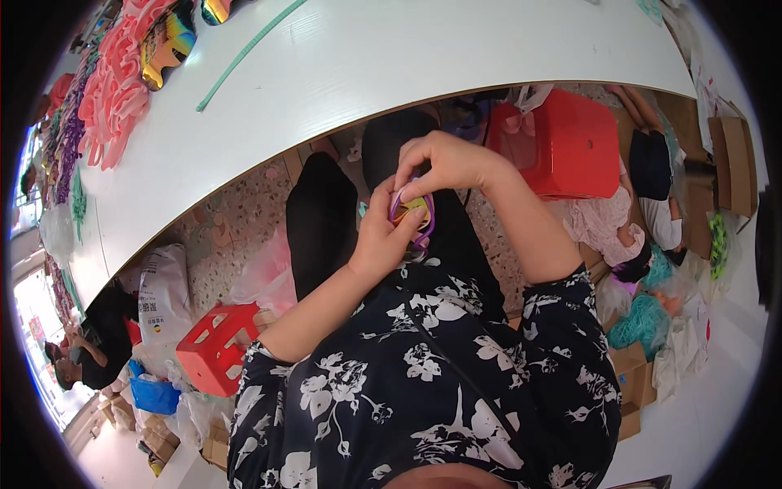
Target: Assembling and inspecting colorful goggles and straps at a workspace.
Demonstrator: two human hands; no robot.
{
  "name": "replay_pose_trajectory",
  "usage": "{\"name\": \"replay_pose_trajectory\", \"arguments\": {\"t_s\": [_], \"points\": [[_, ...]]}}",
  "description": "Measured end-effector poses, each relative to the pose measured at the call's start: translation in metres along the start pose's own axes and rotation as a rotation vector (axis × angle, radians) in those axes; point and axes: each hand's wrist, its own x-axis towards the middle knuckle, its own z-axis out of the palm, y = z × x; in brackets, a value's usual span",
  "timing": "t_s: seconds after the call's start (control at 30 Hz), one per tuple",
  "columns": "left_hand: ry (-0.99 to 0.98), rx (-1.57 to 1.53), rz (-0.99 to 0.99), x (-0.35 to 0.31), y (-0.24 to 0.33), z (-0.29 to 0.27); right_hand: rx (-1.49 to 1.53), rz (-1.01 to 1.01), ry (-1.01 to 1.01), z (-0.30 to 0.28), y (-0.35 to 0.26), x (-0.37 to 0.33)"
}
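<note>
Over my lap, both hands are together on a pair of goggles [419, 207] with a shiny yellow lens and a purple strap. My left hand [383, 231] grips it from below, thumb across the yellow lens. From above, my right hand [444, 163] pinches the purple strap at the upper edge, its fingers bent and touching the left fingertips. Part of the goggles is hidden by the fingers. A loop of the strap hangs beside the left thumb.
A white table [326, 73] curves ahead, bearing a pale green strap [244, 54], a heap of pink straps [122, 90] and mirrored goggles [167, 49]. Red stools [574, 145] stand either side of me. Bags, cardboard boxes [635, 379] and other people [106, 338] are around.
</note>
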Motion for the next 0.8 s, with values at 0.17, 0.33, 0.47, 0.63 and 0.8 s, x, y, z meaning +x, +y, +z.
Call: {"name": "replay_pose_trajectory", "arguments": {"t_s": [0.17, 0.33, 0.47, 0.63, 0.8], "points": [[-0.041, -0.223, -0.103, 0.004, -0.019, -0.007, 0.094, 0.141, 0.644, 0.042, -0.001, -0.041], [-0.012, -0.204, -0.025, 0.008, -0.022, -0.006, 0.324, 0.349, 0.583, 0.094, -0.018, -0.071], [-0.062, -0.272, -0.060, 0.009, -0.019, -0.008, 0.601, 0.262, 0.696, 0.106, -0.016, -0.072], [-0.191, -0.366, -0.115, 0.006, -0.025, -0.015, 0.773, 0.305, 0.640, 0.096, -0.007, -0.080], [-0.245, -0.363, -0.115, 0.003, -0.020, -0.017, 0.852, 0.300, 0.584, 0.093, -0.010, -0.076]]}}
